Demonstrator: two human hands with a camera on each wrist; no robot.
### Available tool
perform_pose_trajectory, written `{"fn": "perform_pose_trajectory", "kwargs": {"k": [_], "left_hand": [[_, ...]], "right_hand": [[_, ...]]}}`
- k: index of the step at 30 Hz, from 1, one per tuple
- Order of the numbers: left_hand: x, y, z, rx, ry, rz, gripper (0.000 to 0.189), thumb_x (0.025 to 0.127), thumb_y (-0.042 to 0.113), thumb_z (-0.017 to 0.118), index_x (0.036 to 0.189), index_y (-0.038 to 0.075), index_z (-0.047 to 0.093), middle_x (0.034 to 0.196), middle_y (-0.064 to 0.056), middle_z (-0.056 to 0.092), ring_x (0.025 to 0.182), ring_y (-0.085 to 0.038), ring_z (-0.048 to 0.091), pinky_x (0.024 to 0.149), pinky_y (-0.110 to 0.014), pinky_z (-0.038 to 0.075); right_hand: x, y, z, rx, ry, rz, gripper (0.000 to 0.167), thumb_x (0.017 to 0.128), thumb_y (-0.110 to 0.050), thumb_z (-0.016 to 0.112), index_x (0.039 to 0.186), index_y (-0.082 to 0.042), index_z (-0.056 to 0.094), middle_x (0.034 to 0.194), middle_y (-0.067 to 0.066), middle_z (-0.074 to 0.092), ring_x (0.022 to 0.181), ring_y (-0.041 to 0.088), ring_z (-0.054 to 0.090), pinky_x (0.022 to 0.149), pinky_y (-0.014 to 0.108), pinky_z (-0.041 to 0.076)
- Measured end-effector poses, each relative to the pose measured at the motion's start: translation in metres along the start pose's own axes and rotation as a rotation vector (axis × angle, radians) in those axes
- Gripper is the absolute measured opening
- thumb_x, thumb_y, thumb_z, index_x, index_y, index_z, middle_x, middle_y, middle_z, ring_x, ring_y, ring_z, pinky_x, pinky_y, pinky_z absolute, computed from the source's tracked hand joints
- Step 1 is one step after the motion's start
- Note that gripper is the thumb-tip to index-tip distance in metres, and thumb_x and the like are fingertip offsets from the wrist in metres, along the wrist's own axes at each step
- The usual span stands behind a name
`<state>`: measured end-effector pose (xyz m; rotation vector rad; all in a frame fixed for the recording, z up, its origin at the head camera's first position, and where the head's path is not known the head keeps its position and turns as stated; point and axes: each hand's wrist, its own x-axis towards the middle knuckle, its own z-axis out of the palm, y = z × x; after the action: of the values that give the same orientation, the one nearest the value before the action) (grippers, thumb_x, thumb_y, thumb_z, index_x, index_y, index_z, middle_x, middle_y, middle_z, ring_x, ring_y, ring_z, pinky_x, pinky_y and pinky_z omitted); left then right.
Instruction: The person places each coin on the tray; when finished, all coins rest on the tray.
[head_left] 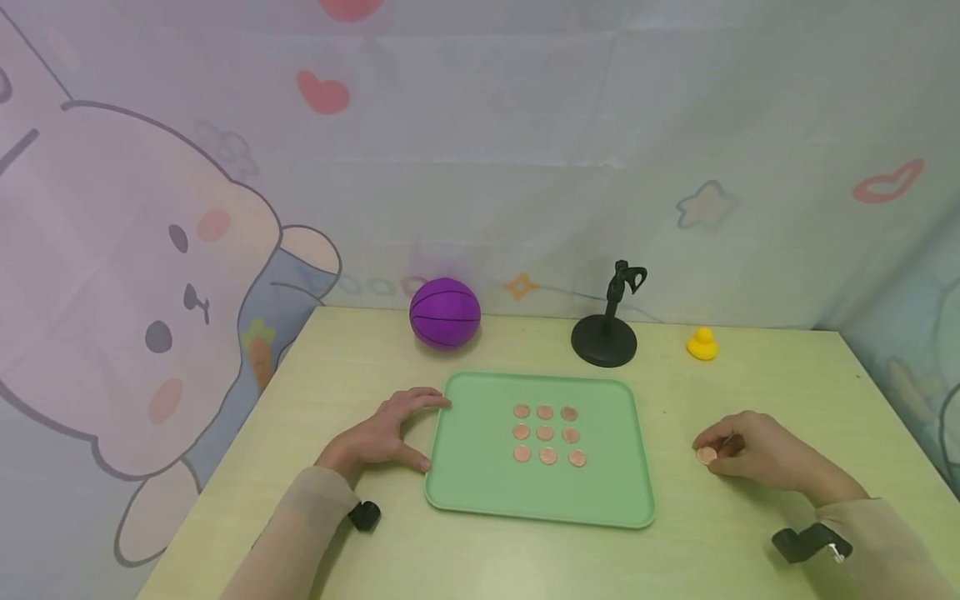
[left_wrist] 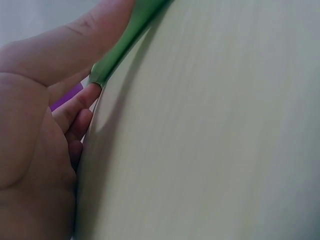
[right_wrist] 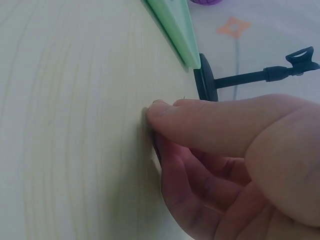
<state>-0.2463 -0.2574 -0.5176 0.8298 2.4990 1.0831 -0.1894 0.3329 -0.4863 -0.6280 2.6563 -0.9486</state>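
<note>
My right hand (head_left: 761, 450) pinches a copper coin (head_left: 707, 455) between thumb and fingers, low over the table to the right of the tray. In the right wrist view the fingers cover most of that coin. A light green tray (head_left: 480, 492) lies flat in front of me, bearing several copper coins (head_left: 545, 433) set out in three rows of three columns. At the tray's left edge my left hand (head_left: 382, 437) is spread, with thumb and fingertips touching the rim. The left wrist view shows its thumb (left_wrist: 75, 47) over the green edge.
Along the back of the table (head_left: 360, 342) stand a purple ball (head_left: 445, 313), a black stand (head_left: 606, 337) with a round base, and a yellow rubber duck (head_left: 702, 343). A printed cloth (head_left: 517, 167) hangs behind them.
</note>
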Motion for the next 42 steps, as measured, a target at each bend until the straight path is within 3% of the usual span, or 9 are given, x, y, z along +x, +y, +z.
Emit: {"fn": "perform_pose_trajectory", "kwargs": {"k": [8, 18, 26, 35, 42], "left_hand": [[0.0, -0.001, 0.0, 0.001, 0.001, -0.002, 0.096, 0.068, 0.037, 0.098, 0.152, 0.026, 0.054, 0.165, -0.008, 0.035, 0.153, -0.039, 0.024, 0.121, -0.07, 0.016], [-0.001, 0.002, 0.0, -0.002, -0.001, 0.002, 0.096, 0.068, 0.037, 0.098, 0.152, 0.025, 0.054, 0.165, -0.007, 0.036, 0.152, -0.037, 0.025, 0.121, -0.068, 0.016], [-0.001, 0.004, 0.0, -0.01, -0.004, -0.003, 0.095, 0.068, 0.037, 0.098, 0.152, 0.024, 0.054, 0.165, -0.007, 0.035, 0.153, -0.037, 0.023, 0.122, -0.069, 0.015], [-0.002, 0.005, -0.001, -0.006, -0.005, -0.002, 0.095, 0.069, 0.037, 0.098, 0.152, 0.024, 0.054, 0.166, -0.008, 0.035, 0.153, -0.037, 0.024, 0.121, -0.069, 0.016], [-0.002, 0.004, -0.001, 0.007, -0.004, 0.013, 0.095, 0.069, 0.038, 0.098, 0.153, 0.024, 0.054, 0.165, -0.008, 0.036, 0.153, -0.037, 0.025, 0.121, -0.068, 0.016]], "right_hand": [[0.0, 0.0, 0.0, -0.023, 0.001, -0.01, 0.023, 0.089, -0.015, 0.084, 0.11, -0.006, 0.081, 0.1, -0.003, 0.074, 0.082, 0.001, 0.065, 0.074, 0.024, 0.058], [0.003, -0.003, 0.004, -0.121, 0.069, -0.072, 0.016, 0.089, -0.016, 0.085, 0.103, -0.01, 0.081, 0.09, -0.01, 0.068, 0.079, -0.001, 0.059, 0.071, 0.024, 0.056], [0.008, -0.01, 0.006, -0.135, 0.117, -0.097, 0.024, 0.086, -0.012, 0.086, 0.109, -0.008, 0.08, 0.089, -0.011, 0.066, 0.079, 0.0, 0.06, 0.07, 0.024, 0.055], [0.025, -0.027, 0.016, -0.103, 0.212, -0.221, 0.027, 0.083, -0.008, 0.088, 0.109, -0.008, 0.079, 0.092, -0.011, 0.069, 0.077, -0.001, 0.061, 0.064, 0.024, 0.055], [0.045, -0.049, 0.03, -0.075, 0.173, -0.261, 0.024, 0.085, -0.01, 0.088, 0.108, -0.011, 0.08, 0.092, -0.011, 0.068, 0.078, 0.0, 0.061, 0.065, 0.023, 0.053]]}}
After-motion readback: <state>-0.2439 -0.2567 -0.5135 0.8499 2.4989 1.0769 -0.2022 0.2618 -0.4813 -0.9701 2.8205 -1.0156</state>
